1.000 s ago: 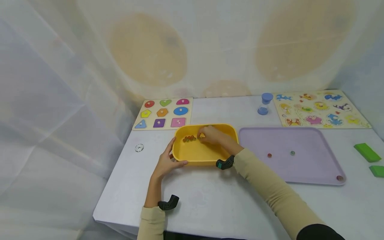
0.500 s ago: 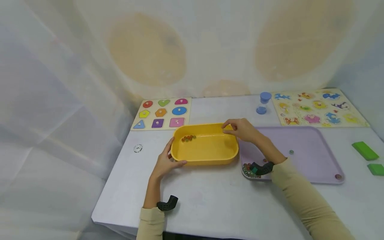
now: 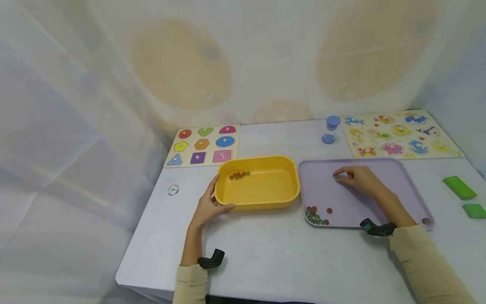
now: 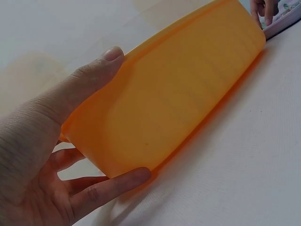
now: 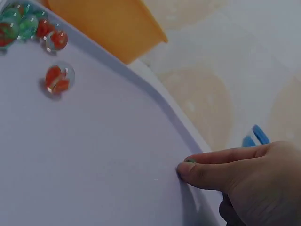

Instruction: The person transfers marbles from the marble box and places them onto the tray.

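- Right hand (image 3: 358, 179) above the lilac tray (image 3: 319, 181): I am pinching a small green marble (image 5: 190, 160) between thumb and forefinger, the tips drawn almost together, so only a sliver of it is showing.
- Whether that marble is touching the tray, I cannot tell.
- I am judging it light, hard and slick, like glass; it will not be yielding to pressure, and it may be slipping out if I am pressing off-centre.
- Across its widest part, with soft pads opposed, is where I am finding the surest hold; nails would be skidding.
- My left hand (image 3: 209, 209) is gripping the yellow basin (image 3: 262, 206) by its left end, thumb along the near wall. I am taking it for light, slightly flexing plastic, steadiest at the corner.
- One orange-and-clear marble (image 5: 59, 79) is lying apart from the clustered marbles (image 3: 313, 213) in the tray's near left corner; all seem ready to roll.
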Action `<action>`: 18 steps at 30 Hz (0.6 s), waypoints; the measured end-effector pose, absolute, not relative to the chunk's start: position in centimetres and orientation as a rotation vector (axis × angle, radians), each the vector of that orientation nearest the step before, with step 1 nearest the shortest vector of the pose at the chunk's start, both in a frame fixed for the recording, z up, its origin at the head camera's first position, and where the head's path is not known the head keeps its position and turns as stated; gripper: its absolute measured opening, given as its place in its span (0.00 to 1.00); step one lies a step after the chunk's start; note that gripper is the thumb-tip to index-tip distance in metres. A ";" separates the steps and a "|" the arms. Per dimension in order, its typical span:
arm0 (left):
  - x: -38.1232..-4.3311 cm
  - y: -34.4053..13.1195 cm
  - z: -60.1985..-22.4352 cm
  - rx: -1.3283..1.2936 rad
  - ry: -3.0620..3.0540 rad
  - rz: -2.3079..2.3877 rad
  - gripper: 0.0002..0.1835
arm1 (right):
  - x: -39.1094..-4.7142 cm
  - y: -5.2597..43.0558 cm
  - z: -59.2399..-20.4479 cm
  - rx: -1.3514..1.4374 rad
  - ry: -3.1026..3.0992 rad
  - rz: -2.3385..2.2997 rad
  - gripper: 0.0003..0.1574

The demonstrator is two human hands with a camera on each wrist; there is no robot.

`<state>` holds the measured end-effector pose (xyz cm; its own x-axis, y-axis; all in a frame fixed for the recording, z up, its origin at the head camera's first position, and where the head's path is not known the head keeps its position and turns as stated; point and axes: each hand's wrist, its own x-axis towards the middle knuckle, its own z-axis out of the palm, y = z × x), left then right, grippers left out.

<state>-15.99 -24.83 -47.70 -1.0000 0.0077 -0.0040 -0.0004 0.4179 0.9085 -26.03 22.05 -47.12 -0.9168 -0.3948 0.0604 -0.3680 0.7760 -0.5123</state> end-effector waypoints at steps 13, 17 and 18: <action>-15.9 -24.8 -47.6 -0.012 2.634 1.694 0.53 | -27.1 13.8 -41.6 -0.816 2.906 -1.050 0.17; -16.0 -24.7 -47.6 0.000 2.642 1.684 0.53 | -28.1 8.0 -40.3 -0.971 2.808 -1.034 0.17; -16.0 -24.7 -47.6 0.009 2.645 1.681 0.53 | -28.4 6.7 -40.2 -1.017 2.787 -1.011 0.17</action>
